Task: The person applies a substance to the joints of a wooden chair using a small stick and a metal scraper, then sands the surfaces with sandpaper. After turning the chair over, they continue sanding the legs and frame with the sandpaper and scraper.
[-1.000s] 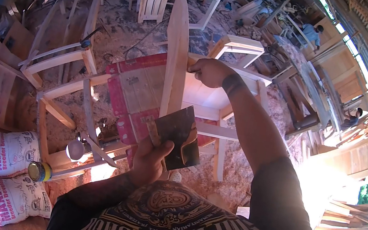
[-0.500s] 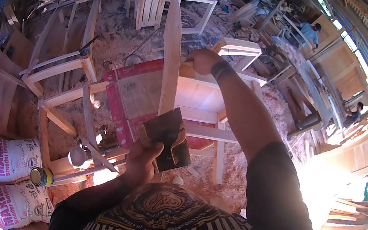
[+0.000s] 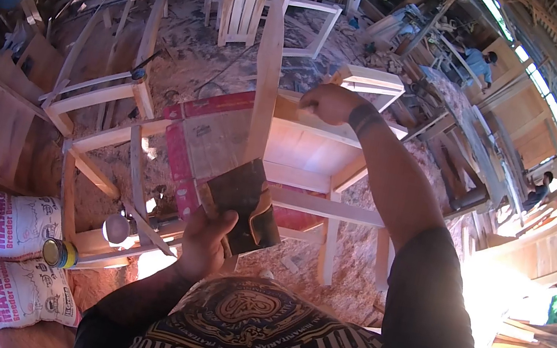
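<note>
1. Pinkish sawdust covers the workshop floor [image 3: 182, 45] around a pale, unpainted wooden chair frame [image 3: 267, 82], whose tall post rises in front of the person.
2. By the near end of that post is a dark, flat, roughly rectangular sheet [image 3: 235, 185] with a curved tan mark. The left hand [image 3: 206, 239] has its fingers clamped on it, thumb on the upper face.
3. At the chair frame's far side, just right of the post, the right hand [image 3: 330, 105] has its fingers curled together; whether they grip anything, I cannot tell.
4. Left of the chair frame lies flattened red-and-brown cardboard [image 3: 216, 126], partly under it.
5. Beyond the chair frame stands a pale chair with a slatted back [image 3: 246, 0].
6. Well left of the chair frame, on its near side, are two white printed sacks [image 3: 16, 225] and a round yellow-and-black tin [image 3: 54, 253].
7. Far right, beyond the chair frame, a co-worker in blue [image 3: 478, 64] leans forward.
</note>
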`<state>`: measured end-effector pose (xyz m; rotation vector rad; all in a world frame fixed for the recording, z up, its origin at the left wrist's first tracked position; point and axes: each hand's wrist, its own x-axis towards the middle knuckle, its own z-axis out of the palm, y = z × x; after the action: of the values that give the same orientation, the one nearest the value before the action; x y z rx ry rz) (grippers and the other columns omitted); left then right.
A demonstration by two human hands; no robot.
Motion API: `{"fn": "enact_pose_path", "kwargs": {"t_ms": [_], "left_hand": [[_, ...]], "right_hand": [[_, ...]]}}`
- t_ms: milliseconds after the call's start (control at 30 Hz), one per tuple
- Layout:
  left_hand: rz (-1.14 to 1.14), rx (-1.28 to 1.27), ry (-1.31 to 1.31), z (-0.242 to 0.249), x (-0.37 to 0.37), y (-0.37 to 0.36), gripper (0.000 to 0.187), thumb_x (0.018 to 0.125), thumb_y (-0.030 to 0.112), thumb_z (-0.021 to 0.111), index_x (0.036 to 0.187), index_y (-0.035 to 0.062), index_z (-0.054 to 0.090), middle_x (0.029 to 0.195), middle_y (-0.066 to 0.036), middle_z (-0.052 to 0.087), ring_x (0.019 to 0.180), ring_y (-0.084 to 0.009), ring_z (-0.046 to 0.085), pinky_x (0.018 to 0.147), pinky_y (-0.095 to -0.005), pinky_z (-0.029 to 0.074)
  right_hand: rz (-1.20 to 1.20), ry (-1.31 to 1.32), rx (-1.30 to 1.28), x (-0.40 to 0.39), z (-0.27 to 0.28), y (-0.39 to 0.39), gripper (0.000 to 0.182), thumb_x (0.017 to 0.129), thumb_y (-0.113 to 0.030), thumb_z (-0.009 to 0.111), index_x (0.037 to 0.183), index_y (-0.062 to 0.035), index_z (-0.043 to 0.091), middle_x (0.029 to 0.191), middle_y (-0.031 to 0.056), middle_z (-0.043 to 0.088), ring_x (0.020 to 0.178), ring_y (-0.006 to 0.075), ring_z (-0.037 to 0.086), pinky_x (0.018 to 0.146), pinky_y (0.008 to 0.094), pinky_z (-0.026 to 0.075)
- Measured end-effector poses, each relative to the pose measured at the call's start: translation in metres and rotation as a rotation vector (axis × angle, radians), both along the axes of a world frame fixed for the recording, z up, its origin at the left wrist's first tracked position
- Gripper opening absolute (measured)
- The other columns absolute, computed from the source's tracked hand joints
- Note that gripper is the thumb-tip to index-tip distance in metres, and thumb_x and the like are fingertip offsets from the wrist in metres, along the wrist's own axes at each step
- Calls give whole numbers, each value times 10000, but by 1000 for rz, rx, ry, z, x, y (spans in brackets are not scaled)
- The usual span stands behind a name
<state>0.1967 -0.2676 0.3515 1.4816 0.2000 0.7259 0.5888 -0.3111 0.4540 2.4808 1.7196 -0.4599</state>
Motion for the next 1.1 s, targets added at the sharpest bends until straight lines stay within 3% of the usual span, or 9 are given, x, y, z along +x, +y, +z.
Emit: {"fn": "enact_pose_path", "kwargs": {"t_ms": [100, 200, 433, 633, 767, 867, 933, 1033, 1100], "left_hand": [[-15, -16, 9, -2, -1, 0, 289, 1031, 90, 578, 1288, -40, 599, 1252, -103, 661, 1158, -179, 605, 1014, -328, 444], [-33, -14, 31, 4, -1, 2, 288, 1030, 95, 578, 1284, -37, 602, 1237, -100, 667, 1157, -175, 604, 1012, -324, 443], [-42, -91, 10, -4, -1, 0, 285, 1029, 106, 579, 1276, -34, 610, 1214, -82, 676, 1141, -160, 608, 993, -314, 450], [-142, -326, -75, 16, 0, -4, 320, 1028, 118, 580, 1309, -34, 597, 1212, -73, 676, 1094, -145, 604, 968, -322, 457], [-136, -142, 1, 10, 0, 3, 322, 1031, 109, 568, 1318, -37, 589, 1234, -81, 672, 1119, -156, 602, 985, -327, 457], [12, 193, 28, -30, -3, 4, 326, 1029, 98, 569, 1323, -42, 578, 1244, -91, 672, 1147, -169, 610, 1002, -332, 462], [70, 222, 20, -27, -1, -3, 326, 1026, 77, 565, 1322, -60, 571, 1259, -109, 662, 1164, -187, 618, 1009, -344, 474], [-10, -265, 65, 2, -1, -6, 337, 1015, 71, 538, 1321, -65, 573, 1275, -120, 663, 1169, -200, 639, 1025, -353, 491], [110, -218, 129, 11, 3, -15, 343, 1013, 95, 540, 1320, -53, 580, 1256, -114, 675, 1150, -194, 650, 1028, -348, 493]], "right_hand": [[-9, -121, 303, 14, -27, -10, 250, 923, -63, 579, 1147, -53, 690, 1131, 182, 699, 1067, 381, 665, 939, 457, 527], [43, -271, 435, 3, -51, -11, 331, 863, -46, 557, 1157, -68, 708, 1106, 172, 712, 1035, 357, 681, 936, 455, 542], [-103, -450, 531, -46, -86, -22, 310, 872, -72, 569, 1166, -35, 659, 1129, 193, 641, 1082, 375, 646, 926, 456, 541], [58, -314, 398, -44, -76, -59, 412, 873, -45, 544, 1269, -63, 656, 1143, 151, 630, 1087, 359, 641, 961, 445, 530], [201, -137, 104, -9, -29, -77, 438, 884, -1, 526, 1247, -142, 728, 1144, 132, 695, 1113, 326, 652, 988, 445, 524], [248, -110, 125, -1, 9, -70, 383, 927, -58, 546, 1236, -171, 743, 1154, 132, 713, 1114, 329, 655, 998, 450, 518], [348, -151, 209, 15, 24, -43, 320, 951, -120, 565, 1206, -164, 752, 1183, 121, 712, 1112, 347, 651, 985, 450, 520], [571, -145, 187, 25, 22, -10, 332, 906, -85, 594, 1198, -131, 744, 1138, 133, 716, 1111, 340, 652, 977, 438, 520], [683, -159, 166, 32, 8, 10, 322, 880, -67, 625, 1181, -101, 735, 1135, 132, 708, 1109, 325, 646, 988, 422, 515]]}}
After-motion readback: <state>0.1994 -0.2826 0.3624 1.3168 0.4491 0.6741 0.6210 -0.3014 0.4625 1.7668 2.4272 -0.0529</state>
